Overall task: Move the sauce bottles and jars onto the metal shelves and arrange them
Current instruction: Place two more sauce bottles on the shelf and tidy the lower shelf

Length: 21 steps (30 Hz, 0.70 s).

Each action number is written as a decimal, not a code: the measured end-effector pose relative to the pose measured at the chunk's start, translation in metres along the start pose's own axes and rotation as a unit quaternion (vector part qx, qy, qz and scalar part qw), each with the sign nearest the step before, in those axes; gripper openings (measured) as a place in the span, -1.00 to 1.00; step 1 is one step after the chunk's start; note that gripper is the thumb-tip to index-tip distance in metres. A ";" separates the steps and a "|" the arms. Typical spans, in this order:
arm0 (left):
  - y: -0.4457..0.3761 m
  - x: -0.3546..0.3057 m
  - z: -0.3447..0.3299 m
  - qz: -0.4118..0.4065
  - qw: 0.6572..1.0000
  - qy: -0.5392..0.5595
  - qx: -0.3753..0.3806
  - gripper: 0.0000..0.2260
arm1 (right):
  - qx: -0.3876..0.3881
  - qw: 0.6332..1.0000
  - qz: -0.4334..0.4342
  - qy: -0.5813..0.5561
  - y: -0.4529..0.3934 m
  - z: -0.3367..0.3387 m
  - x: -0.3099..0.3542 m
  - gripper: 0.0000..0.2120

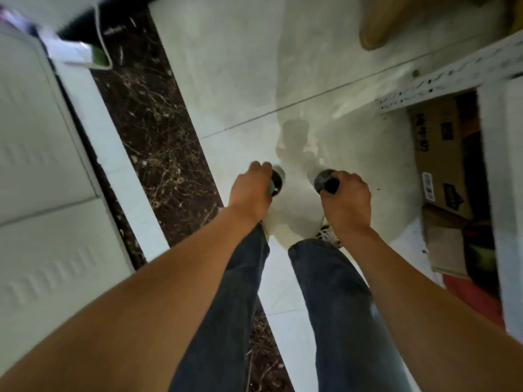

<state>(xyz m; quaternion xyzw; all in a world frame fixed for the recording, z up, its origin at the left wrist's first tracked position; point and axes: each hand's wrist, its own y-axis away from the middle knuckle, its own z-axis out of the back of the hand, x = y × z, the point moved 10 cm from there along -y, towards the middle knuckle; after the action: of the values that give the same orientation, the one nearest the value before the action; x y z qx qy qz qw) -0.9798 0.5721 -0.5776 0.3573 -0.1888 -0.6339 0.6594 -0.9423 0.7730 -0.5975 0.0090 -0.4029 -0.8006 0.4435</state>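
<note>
I look straight down at the floor with both arms hanging in front of my legs. My left hand [250, 190] grips a dark bottle with a green label [276, 183], seen end-on, so only its round end and a strip of green show. My right hand [346, 200] grips a second dark bottle [325, 181], also seen end-on, with most of its body hidden by my fingers. A white perforated rail of the metal shelf [452, 77] runs across the upper right, well away from both hands.
White floor tiles [240, 80] lie ahead, with a dark marble strip [152, 131] on the left beside a white cabinet [36, 165]. Under the shelf rail at the right stand cardboard boxes [441, 154] and something red [472, 295]. A tan object [379, 21] lies at the top.
</note>
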 end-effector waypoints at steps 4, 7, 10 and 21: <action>0.083 -0.037 0.058 -0.063 0.998 -0.007 0.005 -0.72 | -0.001 1.000 0.005 -0.029 0.068 0.073 0.023 -0.75; 0.155 -0.062 0.108 -0.106 0.994 0.002 -0.005 -0.71 | -0.012 0.998 0.040 -0.038 0.125 0.141 0.054 -0.86; 0.235 -0.082 0.160 -0.120 0.991 0.050 -0.037 -0.69 | -0.025 0.996 0.072 -0.037 0.193 0.206 0.077 -0.77; 0.409 -0.159 0.326 -0.271 0.927 0.199 -0.165 -0.68 | -0.206 0.960 0.142 -0.124 0.416 0.408 0.111 -0.84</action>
<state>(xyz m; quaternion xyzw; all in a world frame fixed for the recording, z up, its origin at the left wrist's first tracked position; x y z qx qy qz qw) -0.9415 0.6271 -0.0345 0.3997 0.1576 -0.7266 0.5362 -0.8689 0.8360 -0.0120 -0.2394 -0.2785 -0.7900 0.4910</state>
